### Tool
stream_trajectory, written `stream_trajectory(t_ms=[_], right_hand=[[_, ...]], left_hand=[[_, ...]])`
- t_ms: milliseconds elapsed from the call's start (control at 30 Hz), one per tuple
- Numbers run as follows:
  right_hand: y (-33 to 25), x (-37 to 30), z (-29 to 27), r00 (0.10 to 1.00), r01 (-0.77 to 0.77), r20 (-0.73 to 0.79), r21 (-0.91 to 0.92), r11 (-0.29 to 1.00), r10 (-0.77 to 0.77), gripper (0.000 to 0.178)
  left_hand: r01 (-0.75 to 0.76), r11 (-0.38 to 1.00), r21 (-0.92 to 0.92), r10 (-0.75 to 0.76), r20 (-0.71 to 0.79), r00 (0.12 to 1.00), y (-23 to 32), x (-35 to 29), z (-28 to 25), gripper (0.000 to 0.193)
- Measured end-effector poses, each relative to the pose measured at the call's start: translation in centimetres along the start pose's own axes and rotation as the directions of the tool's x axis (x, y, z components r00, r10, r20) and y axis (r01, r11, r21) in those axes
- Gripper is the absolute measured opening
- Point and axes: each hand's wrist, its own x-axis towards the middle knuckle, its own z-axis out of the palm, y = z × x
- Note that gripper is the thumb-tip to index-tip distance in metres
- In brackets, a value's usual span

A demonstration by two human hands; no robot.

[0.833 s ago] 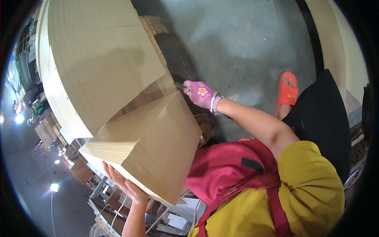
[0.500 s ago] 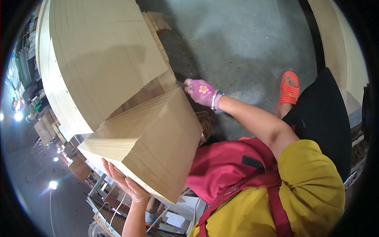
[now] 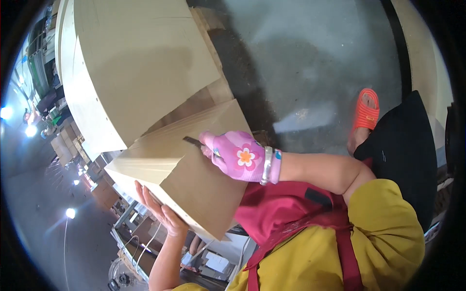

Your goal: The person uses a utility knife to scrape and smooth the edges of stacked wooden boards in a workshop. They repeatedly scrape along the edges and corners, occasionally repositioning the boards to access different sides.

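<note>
Right fingers [image 3: 207,139] clench a flat tool [image 3: 192,141], now brought inward over the stack [image 3: 201,194] from its corner; left hand [image 3: 162,212] rests open along one edge.

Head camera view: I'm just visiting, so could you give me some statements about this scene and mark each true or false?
1. The right hand wears a pink flowered glove. True.
2. Both hands are gloved. False: the left hand is bare.
3. The right hand holds a thin dark tool. True.
4. The left hand touches the nearer stack of beige sheets. True.
5. The visible footwear is blue. False: the slide sandal is orange-red.
6. The apron is green. False: the apron is red.
</note>
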Motion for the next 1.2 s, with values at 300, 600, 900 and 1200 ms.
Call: stream_trajectory(t_ms=[300, 600, 900, 1200], right_hand=[[-6.6, -1.8, 3.3, 0.881, 0.338, -0.371, 0.061, 0.939, -0.293, 0.014], [-8.4, -2.0, 0.4, 0.949, 0.309, 0.098, -0.093, 0.946, -0.3, 0.016], [-8.5, -3.5, 5.9, 0.964, 0.262, -0.06, 0.089, 0.961, -0.257, 0.01], [9.6, 1.3, -4.6, 0.941, -0.251, -0.27, -0.155, 0.955, 0.204, 0.018]], left_hand=[[0.015, 0.997, -0.069, -0.018, -0.039, 0.999, 0.2, -0.2, 0.3, 0.057], [0.023, 0.999, 0.035, -0.022, -0.031, 0.999, 1.2, 0.7, 0.4, 0.059], [-0.038, 0.999, 0.025, 0.039, -0.061, 0.997, -0.3, -0.4, 0.7, 0.054], [-0.004, 1.0, -0.006, 0.004, -0.042, 0.999, 1.2, 0.4, 0.4, 0.062]])
